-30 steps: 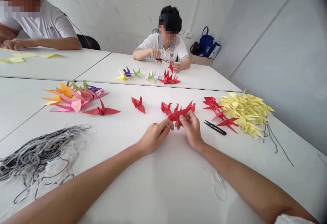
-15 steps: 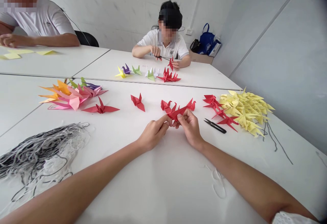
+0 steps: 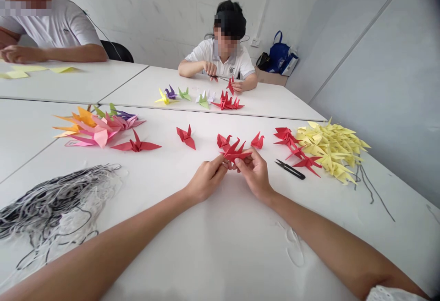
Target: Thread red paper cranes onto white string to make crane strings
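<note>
**Red paper crane pinched between both hands**

Near the front edge of the white table, a loose loop of white thread lies beside the right forearm. A grey-and-white thread tangle fills the front left corner. Mid-table the left hand and right hand meet, their fingertips closed from either side on the held crane. The crane sits just beyond the fingers with its wings running left to right, and both hands are equally close to it. Whether it touches the surface I cannot tell. Just behind it lie a second red crane and a third red crane. Black snips rest to the right of the right hand. The yellow crane pile spreads along the right edge. At the far table a co-worker's hands hold something small.
</note>
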Motion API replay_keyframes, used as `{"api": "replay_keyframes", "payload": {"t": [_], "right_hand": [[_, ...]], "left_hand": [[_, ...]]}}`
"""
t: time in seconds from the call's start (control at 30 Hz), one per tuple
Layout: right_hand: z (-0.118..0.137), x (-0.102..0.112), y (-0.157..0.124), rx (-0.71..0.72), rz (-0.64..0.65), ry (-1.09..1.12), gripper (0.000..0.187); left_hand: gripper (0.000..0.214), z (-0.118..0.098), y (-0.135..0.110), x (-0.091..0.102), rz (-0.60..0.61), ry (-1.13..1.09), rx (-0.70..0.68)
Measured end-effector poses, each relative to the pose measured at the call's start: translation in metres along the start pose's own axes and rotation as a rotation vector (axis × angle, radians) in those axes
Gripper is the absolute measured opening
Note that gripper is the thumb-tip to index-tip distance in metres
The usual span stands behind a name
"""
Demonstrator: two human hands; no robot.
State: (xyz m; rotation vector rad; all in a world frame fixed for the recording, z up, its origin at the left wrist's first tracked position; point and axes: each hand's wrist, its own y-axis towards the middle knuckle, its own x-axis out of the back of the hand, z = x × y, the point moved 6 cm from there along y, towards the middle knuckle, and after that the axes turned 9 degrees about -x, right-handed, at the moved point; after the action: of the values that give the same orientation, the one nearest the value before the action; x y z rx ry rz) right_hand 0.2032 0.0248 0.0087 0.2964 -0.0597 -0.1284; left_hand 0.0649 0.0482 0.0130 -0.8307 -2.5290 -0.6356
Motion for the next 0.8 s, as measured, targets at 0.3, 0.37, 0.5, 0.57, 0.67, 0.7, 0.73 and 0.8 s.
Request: {"api": "replay_keyframes", "payload": {"t": [0.3,0.37,0.5,0.57,0.67,0.7,0.73,0.8], "right_hand": [[0.022,-0.005,-0.01,0.318,-0.027,-0.216,0.006],[0.022,-0.005,-0.01,0.328,-0.028,-0.23,0.007],[0.021,-0.006,-0.009,0.312,-0.002,-0.236,0.006],[0.021,-0.006,-0.009,0.306,-0.007,-0.255,0.006],[0.024,-0.006,-0.01,0.313,-0.034,-0.298,0.006],[0.025,-0.007,-0.01,0.317,-0.04,-0.308,0.006],[0.026,-0.007,-0.01,0.321,-0.044,-0.313,0.006],[0.027,-0.008,-0.011,0.328,-0.05,-0.316,0.006]], "left_hand": [[0.022,0.007,-0.003,0.0,0.0,0.14,-0.004],[0.019,0.004,-0.003,0.002,-0.013,0.133,-0.015],[0.015,0.001,-0.002,0.003,-0.014,0.059,-0.026],[0.015,0.001,-0.002,0.003,-0.014,0.028,-0.013],[0.015,0.0,-0.003,0.003,-0.026,-0.01,-0.007],[0.013,-0.001,-0.003,0.003,-0.027,-0.024,-0.01],[0.012,-0.001,-0.003,0.003,-0.024,-0.038,-0.013],[0.012,-0.002,-0.004,0.002,-0.014,-0.07,-0.015]]}}
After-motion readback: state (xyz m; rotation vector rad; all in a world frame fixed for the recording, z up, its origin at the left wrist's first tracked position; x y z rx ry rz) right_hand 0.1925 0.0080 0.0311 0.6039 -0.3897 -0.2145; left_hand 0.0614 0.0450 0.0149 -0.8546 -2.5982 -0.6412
